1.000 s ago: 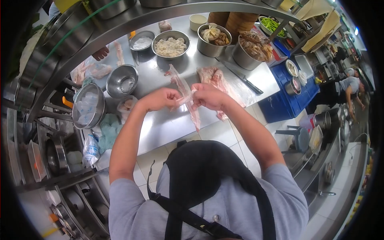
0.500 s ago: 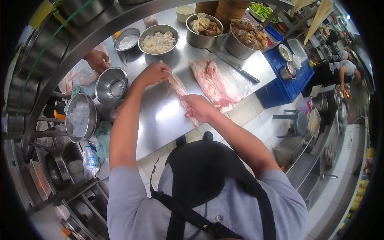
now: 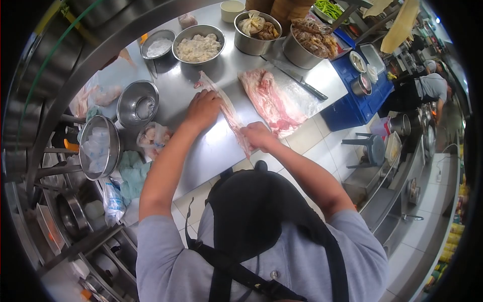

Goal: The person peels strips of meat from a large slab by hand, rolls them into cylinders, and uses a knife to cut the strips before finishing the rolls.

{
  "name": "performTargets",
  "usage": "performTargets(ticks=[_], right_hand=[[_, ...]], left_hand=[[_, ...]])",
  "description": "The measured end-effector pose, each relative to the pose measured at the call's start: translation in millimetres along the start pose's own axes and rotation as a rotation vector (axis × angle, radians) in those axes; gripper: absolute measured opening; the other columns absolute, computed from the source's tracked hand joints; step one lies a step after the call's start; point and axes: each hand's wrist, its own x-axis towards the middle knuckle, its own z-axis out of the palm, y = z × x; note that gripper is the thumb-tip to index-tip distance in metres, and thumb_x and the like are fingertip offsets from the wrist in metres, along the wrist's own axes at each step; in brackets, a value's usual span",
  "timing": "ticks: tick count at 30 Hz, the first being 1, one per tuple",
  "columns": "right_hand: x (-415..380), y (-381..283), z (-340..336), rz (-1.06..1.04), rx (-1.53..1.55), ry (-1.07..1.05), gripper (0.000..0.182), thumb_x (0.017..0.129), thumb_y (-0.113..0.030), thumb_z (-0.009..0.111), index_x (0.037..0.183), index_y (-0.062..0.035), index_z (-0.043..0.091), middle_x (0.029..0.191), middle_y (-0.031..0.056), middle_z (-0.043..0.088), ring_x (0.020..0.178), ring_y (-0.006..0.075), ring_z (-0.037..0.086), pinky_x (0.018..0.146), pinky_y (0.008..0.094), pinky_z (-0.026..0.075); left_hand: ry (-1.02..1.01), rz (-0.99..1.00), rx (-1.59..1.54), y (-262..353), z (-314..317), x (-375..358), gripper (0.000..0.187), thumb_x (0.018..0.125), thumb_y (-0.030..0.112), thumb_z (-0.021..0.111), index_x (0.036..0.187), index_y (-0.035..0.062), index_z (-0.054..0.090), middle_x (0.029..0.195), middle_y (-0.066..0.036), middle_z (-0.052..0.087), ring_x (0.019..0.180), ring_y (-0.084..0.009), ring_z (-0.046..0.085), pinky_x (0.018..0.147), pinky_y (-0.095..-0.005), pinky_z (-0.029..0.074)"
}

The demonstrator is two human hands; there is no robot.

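Note:
A long, thin strip of raw meat (image 3: 229,110) lies slantwise across the steel table (image 3: 201,163). My left hand (image 3: 205,108) rests at the strip's upper part with its fingers bent; how firmly it grips is hard to see. Nearer the table's front edge, my right hand (image 3: 256,136) pinches the lower part of the strip at its right side. To the right lies a larger slab of raw meat (image 3: 271,100), apart from both hands. Beyond it a knife (image 3: 307,88) with a dark handle rests on the table.
Along the back stand a bowl of pale paste (image 3: 198,44), a bowl of white powder (image 3: 159,48) and pots of brown food (image 3: 302,48). Empty bowls (image 3: 138,103) and a bag of meat (image 3: 153,138) are at left. Blue bins (image 3: 347,108) stand right. Other people (image 3: 432,85) work far right.
The strip now lies along the table. My left hand has moved down and right onto it, and my right hand slightly right. The co-worker's hand at the left has gone from its place beside the bowl.

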Motion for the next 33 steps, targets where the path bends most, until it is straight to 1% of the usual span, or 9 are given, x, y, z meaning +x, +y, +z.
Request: performTargets(ticks=[4, 6, 9, 12, 15, 19, 25, 31, 33], right_hand=[[-17.2, -3.9, -4.1, -0.114, -0.427, 0.090, 0.032, 0.095, -0.024, 0.063, 0.115, 0.0014, 0.066, 0.083, 0.0169, 0.071, 0.069, 0.0281, 0.071, 0.061, 0.0430, 0.055], [-34.8, -0.7, 1.9, -0.561, -0.808, 0.384, 0.032, 0.093, -0.020, 0.061, 0.121, -0.0065, 0.066, 0.080, 0.0202, 0.071, 0.073, 0.0358, 0.072, 0.066, 0.0475, 0.056], [-33.1, 10.4, 3.7, -0.741, -0.885, 0.349, 0.034, 0.092, -0.018, 0.059, 0.125, -0.0129, 0.065, 0.081, 0.0203, 0.072, 0.076, 0.0411, 0.070, 0.068, 0.0508, 0.056], [-36.2, 7.1, 0.2, -0.574, -1.007, 0.211, 0.035, 0.093, -0.018, 0.057, 0.127, -0.0128, 0.064, 0.084, 0.0183, 0.072, 0.077, 0.0400, 0.071, 0.068, 0.0505, 0.056], [-33.1, 9.9, 1.4, -0.629, -0.978, 0.241, 0.038, 0.094, -0.018, 0.056, 0.130, -0.0134, 0.063, 0.084, 0.0177, 0.073, 0.076, 0.0391, 0.071, 0.068, 0.0505, 0.056], [-24.6, -1.2, 11.2, -0.757, -0.941, 0.354, 0.035, 0.093, -0.019, 0.057, 0.127, -0.0125, 0.064, 0.083, 0.0167, 0.073, 0.075, 0.0385, 0.072, 0.066, 0.0501, 0.056], [-12.1, 8.0, 7.8, -0.634, -1.044, 0.279, 0.041, 0.092, -0.017, 0.059, 0.132, -0.0104, 0.061, 0.082, 0.0157, 0.072, 0.071, 0.0377, 0.071, 0.062, 0.0500, 0.055], [-20.3, 2.3, 6.9, -0.762, -0.915, 0.388, 0.046, 0.090, -0.017, 0.059, 0.136, -0.0100, 0.059, 0.083, 0.0163, 0.072, 0.075, 0.0376, 0.072, 0.064, 0.0503, 0.055], [-22.3, -1.1, 4.9, -0.654, -0.999, 0.299, 0.047, 0.090, -0.017, 0.059, 0.137, -0.0110, 0.058, 0.086, 0.0165, 0.072, 0.077, 0.0370, 0.072, 0.066, 0.0502, 0.055]], left_hand=[[0.038, 0.001, -0.100, 7.4, -1.1, -5.1, 0.022, 0.089, 0.009, 0.057, 0.105, 0.0055, 0.073, 0.118, -0.013, 0.066, 0.119, -0.0332, 0.058, 0.106, -0.0453, 0.045], [0.025, 0.278, -0.128, 9.1, 10.8, -14.8, 0.021, 0.090, 0.009, 0.056, 0.103, 0.0034, 0.072, 0.122, -0.015, 0.066, 0.125, -0.0340, 0.056, 0.111, -0.0464, 0.042], [0.097, 0.249, -0.153, 9.9, 21.4, -17.4, 0.021, 0.091, 0.009, 0.055, 0.104, 0.0029, 0.071, 0.124, -0.015, 0.065, 0.130, -0.0344, 0.053, 0.116, -0.0478, 0.039], [0.197, 0.237, -0.091, 8.6, 18.6, -8.5, 0.023, 0.090, 0.009, 0.055, 0.107, 0.0036, 0.070, 0.123, -0.015, 0.065, 0.129, -0.0342, 0.054, 0.116, -0.0482, 0.039], [-0.010, 0.231, -0.113, 15.7, 6.6, -16.8, 0.024, 0.088, 0.008, 0.058, 0.108, 0.0048, 0.068, 0.123, -0.013, 0.064, 0.129, -0.0335, 0.053, 0.117, -0.0489, 0.038], [0.004, 0.337, -0.246, 23.9, 13.4, -22.1, 0.024, 0.086, 0.008, 0.060, 0.107, 0.0055, 0.068, 0.123, -0.011, 0.064, 0.130, -0.0324, 0.053, 0.117, -0.0496, 0.037], [0.131, 0.378, -0.169, 23.6, 12.4, -27.2, 0.024, 0.083, 0.006, 0.063, 0.106, 0.0054, 0.067, 0.122, -0.010, 0.064, 0.129, -0.0306, 0.054, 0.115, -0.0460, 0.041], [0.155, 0.355, -0.230, 36.8, 14.4, -47.9, 0.027, 0.083, 0.004, 0.062, 0.109, 0.0059, 0.067, 0.121, -0.011, 0.065, 0.124, -0.0337, 0.058, 0.109, -0.0449, 0.045], [0.083, 0.192, -0.353, 34.9, 11.4, -45.3, 0.030, 0.084, 0.003, 0.061, 0.113, 0.0057, 0.067, 0.124, -0.013, 0.065, 0.124, -0.0343, 0.059, 0.109, -0.0446, 0.046]])
